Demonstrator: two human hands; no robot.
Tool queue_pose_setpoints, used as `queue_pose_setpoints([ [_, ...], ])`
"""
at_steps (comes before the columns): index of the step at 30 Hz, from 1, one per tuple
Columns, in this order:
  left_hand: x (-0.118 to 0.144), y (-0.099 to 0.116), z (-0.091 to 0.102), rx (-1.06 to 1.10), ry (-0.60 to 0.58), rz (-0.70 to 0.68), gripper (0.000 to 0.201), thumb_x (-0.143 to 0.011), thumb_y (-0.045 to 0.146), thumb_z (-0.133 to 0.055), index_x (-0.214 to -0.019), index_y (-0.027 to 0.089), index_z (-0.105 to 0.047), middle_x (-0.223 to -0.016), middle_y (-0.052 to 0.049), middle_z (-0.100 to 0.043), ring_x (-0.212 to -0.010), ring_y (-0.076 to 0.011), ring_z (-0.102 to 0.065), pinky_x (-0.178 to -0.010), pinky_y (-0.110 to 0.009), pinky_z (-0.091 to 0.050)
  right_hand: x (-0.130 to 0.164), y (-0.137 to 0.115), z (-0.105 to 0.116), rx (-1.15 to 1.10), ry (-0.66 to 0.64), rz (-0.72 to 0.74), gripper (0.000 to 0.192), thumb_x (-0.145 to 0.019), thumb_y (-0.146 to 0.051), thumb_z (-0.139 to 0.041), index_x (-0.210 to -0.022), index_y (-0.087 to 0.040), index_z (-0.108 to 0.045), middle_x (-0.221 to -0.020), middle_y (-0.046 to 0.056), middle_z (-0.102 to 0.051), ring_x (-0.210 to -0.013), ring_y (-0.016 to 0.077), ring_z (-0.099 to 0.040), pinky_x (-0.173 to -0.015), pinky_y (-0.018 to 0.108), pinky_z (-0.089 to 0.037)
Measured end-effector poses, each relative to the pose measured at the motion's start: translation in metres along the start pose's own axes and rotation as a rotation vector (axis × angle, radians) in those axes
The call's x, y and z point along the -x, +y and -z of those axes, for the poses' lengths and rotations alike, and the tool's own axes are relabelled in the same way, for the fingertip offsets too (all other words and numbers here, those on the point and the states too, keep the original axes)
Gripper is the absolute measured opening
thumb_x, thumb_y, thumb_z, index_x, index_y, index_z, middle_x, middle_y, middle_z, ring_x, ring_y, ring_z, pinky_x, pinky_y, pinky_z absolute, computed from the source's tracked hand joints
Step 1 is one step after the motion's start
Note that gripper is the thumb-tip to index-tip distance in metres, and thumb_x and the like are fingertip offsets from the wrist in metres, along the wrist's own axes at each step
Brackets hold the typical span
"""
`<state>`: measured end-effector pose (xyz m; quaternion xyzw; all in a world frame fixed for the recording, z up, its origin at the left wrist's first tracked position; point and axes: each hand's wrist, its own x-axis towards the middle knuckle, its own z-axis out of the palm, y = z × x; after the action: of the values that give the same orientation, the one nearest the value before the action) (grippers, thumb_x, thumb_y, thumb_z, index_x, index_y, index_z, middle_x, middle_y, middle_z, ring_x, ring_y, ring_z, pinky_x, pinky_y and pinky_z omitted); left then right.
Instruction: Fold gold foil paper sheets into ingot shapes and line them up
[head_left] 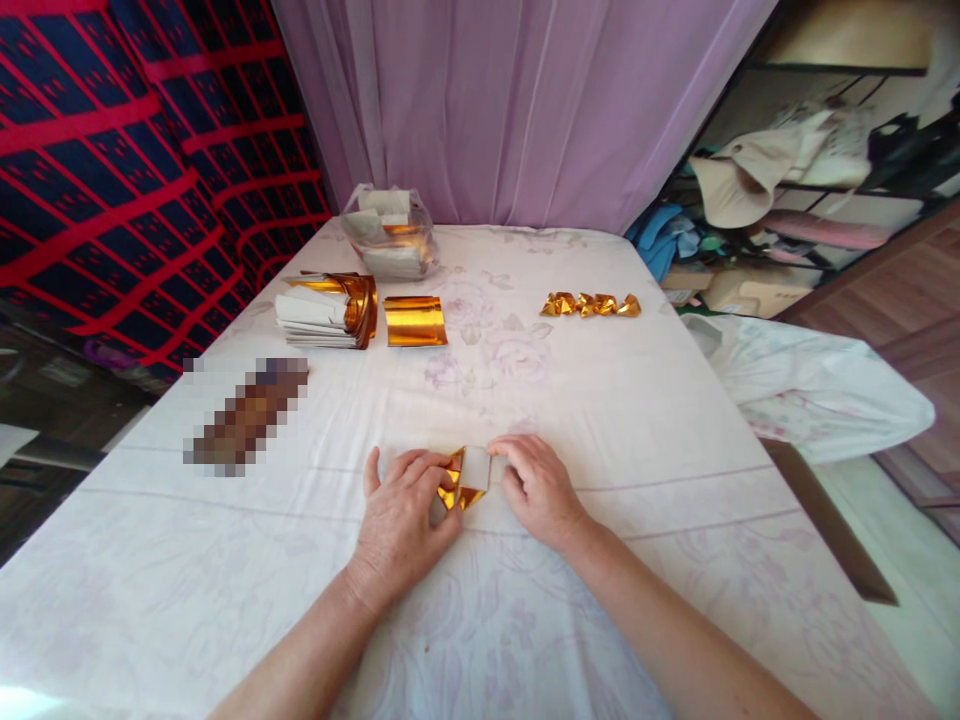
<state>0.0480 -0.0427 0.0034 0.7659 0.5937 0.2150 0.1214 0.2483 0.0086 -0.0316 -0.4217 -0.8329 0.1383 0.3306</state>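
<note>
A small sheet of gold foil paper (465, 478), its white side partly turned up, is pressed against the table (600, 400) close to the near edge. It is pinched between the left hand (401, 525) and the right hand (536, 490), fingers curled onto it; the exact fold appears hidden under the fingertips. Toward the far left corner a stack of foil sheets (326, 312) and a single gold sheet (415, 321) are laid; folded gold pieces (590, 305) are lined up near the far right edge.

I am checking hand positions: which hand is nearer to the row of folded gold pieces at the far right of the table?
Right. The right hand lies below the row of folded gold pieces, slightly left; the left hand is farther left.
</note>
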Motion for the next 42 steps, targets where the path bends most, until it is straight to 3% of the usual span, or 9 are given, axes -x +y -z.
queue_pose_setpoints([
  [9, -0.008, -0.010, 0.006, -0.007, -0.072, -0.148, 0.015, -0.077, 0.015, -0.061, -0.088, 0.025, -0.063, -0.114, -0.002, -0.072, -0.131, -0.0331, -0.048, -0.113, -0.067, -0.004, 0.001, 0.002, 0.001, -0.012, -0.059, -0.005, 0.036, -0.083, -0.002, -0.046, -0.108, -0.021, -0.065, -0.099, 0.007, -0.070, -0.094, 0.0220, -0.062, -0.084, 0.038, -0.050],
  [15, -0.012, -0.020, 0.007, 0.004, -0.117, -0.202, 0.039, -0.079, 0.009, -0.052, -0.113, 0.025, -0.058, -0.113, -0.003, -0.072, -0.136, -0.0292, -0.044, -0.115, -0.065, -0.003, 0.002, 0.004, 0.006, -0.030, -0.106, 0.040, 0.035, -0.086, -0.005, -0.047, -0.110, -0.021, -0.066, -0.100, 0.007, -0.069, -0.093, 0.0212, -0.061, -0.082, 0.037, -0.049],
  [19, -0.013, -0.025, 0.007, -0.033, -0.077, -0.235, 0.032, -0.084, 0.010, -0.052, -0.111, 0.026, -0.060, -0.119, -0.004, -0.071, -0.136, -0.0291, -0.044, -0.114, -0.064, -0.006, 0.002, 0.006, 0.011, -0.076, -0.143, 0.059, 0.045, -0.078, 0.000, -0.045, -0.112, -0.021, -0.066, -0.099, 0.006, -0.069, -0.092, 0.0208, -0.060, -0.082, 0.037, -0.049],
  [25, -0.014, -0.027, 0.009, -0.147, 0.044, -0.254, 0.020, -0.090, 0.016, -0.055, -0.102, 0.027, -0.067, -0.123, -0.005, -0.068, -0.121, -0.0289, -0.056, -0.109, -0.057, -0.026, 0.004, 0.009, 0.010, -0.091, -0.129, 0.058, 0.046, -0.077, 0.002, -0.043, -0.109, -0.021, -0.067, -0.096, 0.005, -0.069, -0.089, 0.0197, -0.061, -0.080, 0.036, -0.049],
  [29, -0.013, -0.030, 0.007, -0.193, 0.057, -0.301, 0.026, -0.092, 0.016, -0.054, -0.111, 0.027, -0.068, -0.107, -0.006, -0.071, -0.095, -0.0227, -0.063, -0.087, -0.041, -0.045, 0.004, 0.009, 0.008, -0.090, -0.127, 0.058, 0.038, -0.083, -0.001, -0.048, -0.107, -0.023, -0.067, -0.095, 0.004, -0.070, -0.089, 0.0191, -0.062, -0.080, 0.035, -0.048],
  [31, -0.012, -0.031, 0.005, -0.216, 0.034, -0.336, 0.031, -0.092, 0.014, -0.052, -0.117, 0.026, -0.066, -0.101, -0.005, -0.072, -0.088, -0.0212, -0.064, -0.080, -0.038, -0.045, 0.004, 0.008, 0.009, -0.079, -0.139, 0.064, 0.034, -0.083, -0.003, -0.052, -0.107, -0.023, -0.067, -0.095, 0.004, -0.071, -0.089, 0.0190, -0.063, -0.080, 0.035, -0.048],
  [35, -0.010, -0.025, 0.004, -0.241, 0.010, -0.363, 0.032, -0.092, 0.011, -0.050, -0.117, 0.024, -0.065, -0.098, -0.005, -0.074, -0.087, -0.0213, -0.065, -0.081, -0.039, -0.044, 0.004, 0.006, 0.009, -0.070, -0.169, 0.051, 0.034, -0.083, -0.004, -0.055, -0.107, -0.024, -0.066, -0.096, 0.003, -0.071, -0.090, 0.0186, -0.063, -0.081, 0.034, -0.047],
  [38, -0.006, -0.015, 0.004, -0.218, -0.003, -0.302, 0.022, -0.093, 0.024, -0.054, -0.112, 0.024, -0.067, -0.103, -0.006, -0.073, -0.093, -0.0240, -0.064, -0.087, -0.043, -0.042, 0.004, 0.004, 0.009, -0.076, -0.162, 0.044, 0.034, -0.083, -0.003, -0.055, -0.107, -0.023, -0.066, -0.097, 0.003, -0.071, -0.091, 0.0185, -0.062, -0.081, 0.034, -0.045],
  [42, -0.003, -0.004, 0.001, -0.229, -0.009, -0.233, 0.029, -0.087, 0.039, -0.066, -0.112, 0.025, -0.067, -0.106, -0.007, -0.070, -0.095, -0.0274, -0.063, -0.091, -0.048, -0.040, 0.004, 0.003, 0.009, -0.074, -0.148, 0.063, 0.032, -0.084, -0.003, -0.054, -0.106, -0.023, -0.067, -0.095, 0.003, -0.070, -0.090, 0.0185, -0.061, -0.080, 0.034, -0.044],
])
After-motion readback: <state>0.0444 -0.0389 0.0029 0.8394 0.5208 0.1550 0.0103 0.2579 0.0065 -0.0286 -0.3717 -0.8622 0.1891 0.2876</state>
